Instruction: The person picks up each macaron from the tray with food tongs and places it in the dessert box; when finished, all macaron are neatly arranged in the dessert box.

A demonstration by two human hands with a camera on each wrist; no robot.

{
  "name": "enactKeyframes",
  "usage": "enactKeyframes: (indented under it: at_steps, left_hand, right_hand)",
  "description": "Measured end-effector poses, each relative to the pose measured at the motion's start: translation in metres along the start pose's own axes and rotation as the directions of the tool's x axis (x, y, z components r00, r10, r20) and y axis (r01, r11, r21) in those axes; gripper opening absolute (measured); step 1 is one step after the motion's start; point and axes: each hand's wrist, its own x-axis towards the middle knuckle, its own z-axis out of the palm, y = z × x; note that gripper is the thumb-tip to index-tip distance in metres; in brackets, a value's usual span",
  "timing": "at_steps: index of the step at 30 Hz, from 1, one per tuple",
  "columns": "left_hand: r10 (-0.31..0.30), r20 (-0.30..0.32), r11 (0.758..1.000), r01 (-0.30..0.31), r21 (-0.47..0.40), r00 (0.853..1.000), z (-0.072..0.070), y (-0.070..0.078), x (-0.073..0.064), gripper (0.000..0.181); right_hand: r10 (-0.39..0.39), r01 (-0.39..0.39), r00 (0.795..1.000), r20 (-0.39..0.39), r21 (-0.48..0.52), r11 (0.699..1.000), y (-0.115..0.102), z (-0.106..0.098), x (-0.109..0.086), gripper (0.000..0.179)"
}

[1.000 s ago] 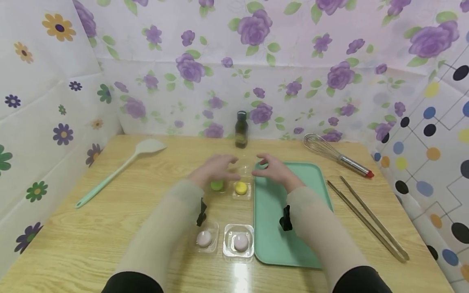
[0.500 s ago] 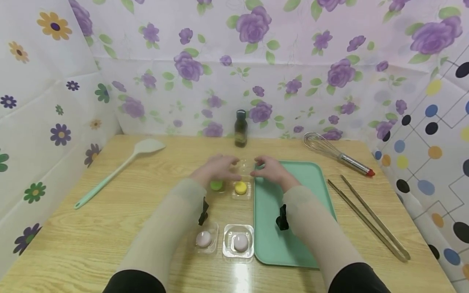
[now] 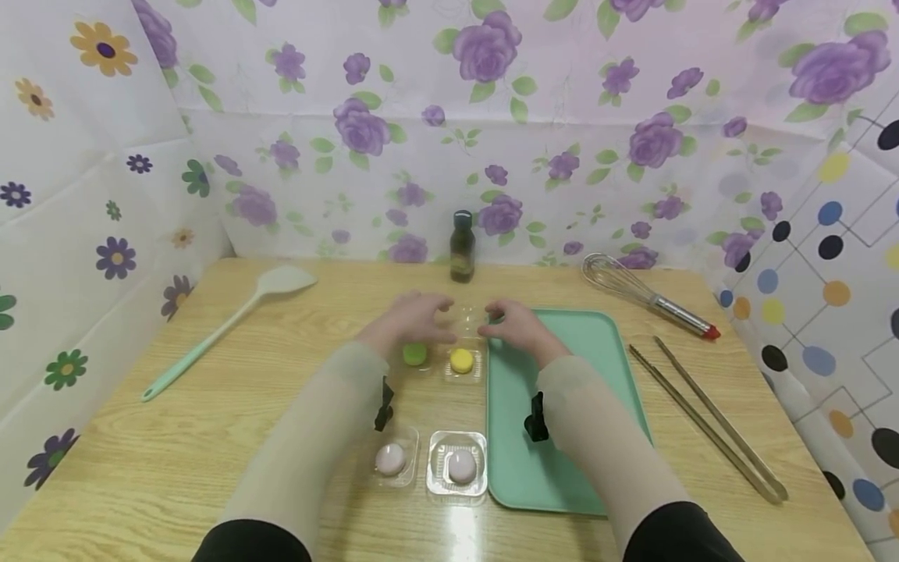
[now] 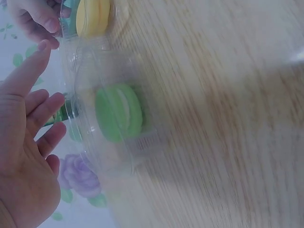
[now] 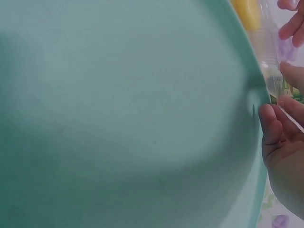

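My left hand is spread behind the open plastic box that holds a yellow macaron. Its thumb is extended and its fingers loosely bent, near the box's clear raised lid. Facing it across that lid is my right hand, over the left edge of the mint tray, thumb and fingers apart, fingertips close to the lid's edge. In the left wrist view a green macaron sits in another clear box, below the left palm. Part of that box is hidden by the left hand in the head view.
Nearer the front stand two clear boxes with pale pink macarons. A dark bottle is at the back. The whisk and metal tongs lie right of the tray; a pale green spatula lies left.
My right hand has drifted slightly left, toward the lid. The left hand moved a little left over the last half second. Boxes, tray and macarons have stayed put.
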Motion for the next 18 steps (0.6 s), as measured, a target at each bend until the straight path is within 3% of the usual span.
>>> enactKeyframes:
  at_steps: [9,18]
  left_hand:
    - [-0.017,-0.035,0.997,0.014,-0.082,0.999,-0.011,-0.003,-0.007,0.082]
    - [0.070,-0.081,0.994,-0.077,-0.077,0.994,-0.022,-0.002,-0.007,0.097]
  right_hand:
    - [-0.052,0.050,0.998,-0.038,-0.058,0.997,-0.002,-0.015,-0.002,0.056]
    - [-0.175,0.177,0.984,0.026,-0.170,0.969,-0.012,-0.039,-0.018,0.056]
